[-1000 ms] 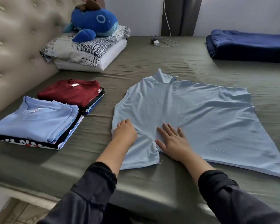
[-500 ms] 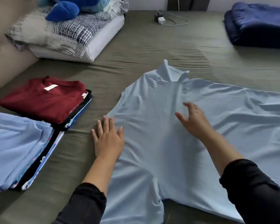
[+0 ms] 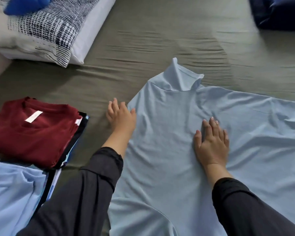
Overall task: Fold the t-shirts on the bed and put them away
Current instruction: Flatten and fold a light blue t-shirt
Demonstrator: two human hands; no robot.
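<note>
My right hand (image 3: 211, 142) lies flat, fingers straight, on the middle of the pale blue t-shirt (image 3: 169, 150) spread on the olive bed sheet (image 3: 143, 40); my left hand (image 3: 121, 116), fingers loose, rests at the shirt's left edge; left of it sits a stack topped by a folded maroon t-shirt (image 3: 34, 132).

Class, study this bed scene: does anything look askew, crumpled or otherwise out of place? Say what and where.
The pale blue shirt lies spread but wrinkled, creases fanning out to the right of the right hand. Its collar sticks up, crumpled. The left hand rests at its left edge. The sheet beyond is rippled. The folded stacks look tidy.
</note>
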